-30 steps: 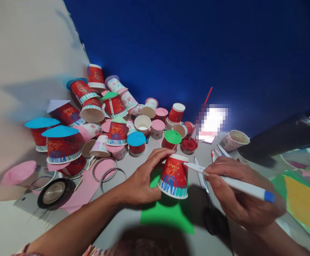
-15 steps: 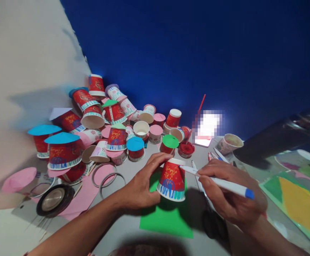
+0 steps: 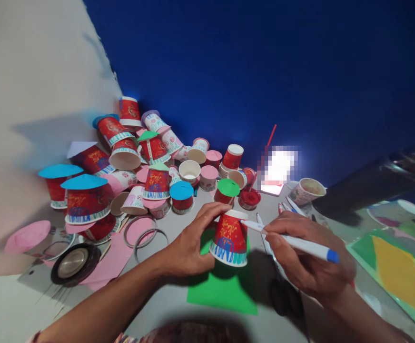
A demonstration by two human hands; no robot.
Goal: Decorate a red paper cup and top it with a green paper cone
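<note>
My left hand [image 3: 189, 245] grips a red paper cup [image 3: 229, 233], turned upside down, by its left side. Gold writing and blue and teal pen marks show on the cup. A white marker with a blue end [image 3: 303, 244] is pinched in my right hand [image 3: 312, 257], its tip at the cup's upper right side. Below the cup lies a green paper sheet [image 3: 222, 293]. A cup with a green paper top [image 3: 228, 188] stands just behind.
Many decorated cups [image 3: 157, 183] are piled at the left and back. Scissors [image 3: 282, 295] lie below my right hand. A black roll [image 3: 74, 264], grey rings [image 3: 151, 245], a lit phone [image 3: 277, 171] and a patterned cup [image 3: 306, 191] are around. A dark tube [image 3: 375, 178] slants at the right.
The view has shifted very slightly. Both hands keep their holds, and the cup and marker tip have hardly moved.
</note>
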